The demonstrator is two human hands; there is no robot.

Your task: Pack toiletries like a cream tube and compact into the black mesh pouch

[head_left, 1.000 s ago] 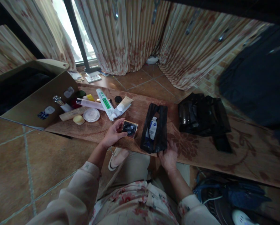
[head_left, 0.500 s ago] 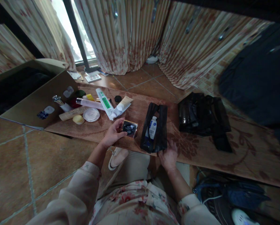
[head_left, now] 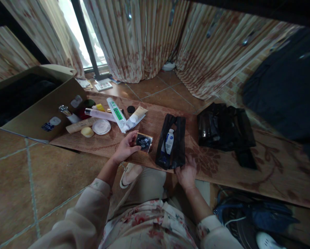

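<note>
My left hand (head_left: 125,147) grips a small square compact (head_left: 143,142) with a dark round face, held just above the patterned mat (head_left: 217,162). My right hand (head_left: 187,173) rests on the near bottom edge of a small black pouch (head_left: 177,147), fingers curled onto its corner. A white tube with a blue label (head_left: 169,141) lies on the pouch. The two hands are a short way apart, with the pouch to the right of the compact.
Several cosmetics lie at the mat's left end: a green-striped tube (head_left: 116,114), a round white jar (head_left: 101,127), a cream tube (head_left: 137,113). An open cardboard box (head_left: 37,107) stands left. A larger black bag (head_left: 223,129) lies right. Curtains hang behind.
</note>
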